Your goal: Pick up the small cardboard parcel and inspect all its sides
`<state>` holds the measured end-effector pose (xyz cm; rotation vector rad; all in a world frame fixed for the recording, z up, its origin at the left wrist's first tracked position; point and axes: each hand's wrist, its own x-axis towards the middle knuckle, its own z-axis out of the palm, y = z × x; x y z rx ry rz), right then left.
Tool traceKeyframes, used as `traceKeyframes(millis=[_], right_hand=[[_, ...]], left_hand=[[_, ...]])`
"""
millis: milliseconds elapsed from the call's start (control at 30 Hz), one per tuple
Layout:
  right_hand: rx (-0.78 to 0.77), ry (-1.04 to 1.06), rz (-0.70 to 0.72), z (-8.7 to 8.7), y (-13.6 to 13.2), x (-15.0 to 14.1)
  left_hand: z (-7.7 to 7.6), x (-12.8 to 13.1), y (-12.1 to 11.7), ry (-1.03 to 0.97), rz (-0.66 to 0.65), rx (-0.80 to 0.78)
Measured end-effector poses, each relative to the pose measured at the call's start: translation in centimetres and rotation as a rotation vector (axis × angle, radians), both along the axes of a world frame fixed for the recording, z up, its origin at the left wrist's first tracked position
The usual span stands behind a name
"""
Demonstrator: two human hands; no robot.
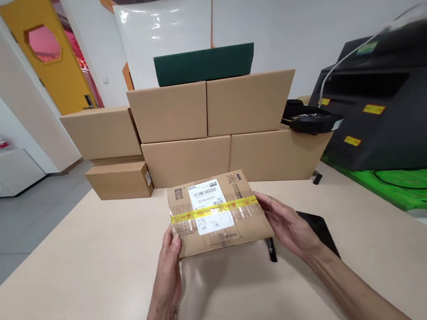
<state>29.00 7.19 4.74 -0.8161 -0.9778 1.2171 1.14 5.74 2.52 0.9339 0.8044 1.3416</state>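
A flat brown cardboard parcel (188,240) is held above the table, tilted so its labelled top faces me. It carries a white shipping label (210,226) and a strip of yellow tape across the middle. My left hand (169,260) grips its left edge, the thumb showing at the lower left corner. On the opposite edge, my right hand (290,226) is closed round the side, its fingers partly hidden by the parcel. Below the right hand lie a dark flat tablet-like object (324,231) and a small black stick-like item (272,251).
Stacked cardboard boxes (173,113) line the back of the wooden table (71,265), topped by a dark green box (206,64). A black strapped device (313,120) rests at the stack's right end. Beyond the right edge stands a large dark machine (388,103) on a green surface.
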Motion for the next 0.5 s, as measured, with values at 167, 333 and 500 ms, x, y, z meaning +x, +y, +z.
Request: traceKeyframes(millis=[167, 333, 500], right_hand=[[-0.011, -0.006, 0.002, -0.2, 0.0, -0.1], [-0.084, 0.052, -0.02, -1.0, 0.1, 0.0], [-0.183, 0.199, -0.047, -2.1, 0.5, -0.2]], left_hand=[[-0.1, -0.3, 0.0, 0.093, -0.017, 0.003], [0.1, -0.4, -0.3, 0.118, 0.026, 0.005], [0.7, 0.0, -1.2, 0.164, 0.026, 0.116]])
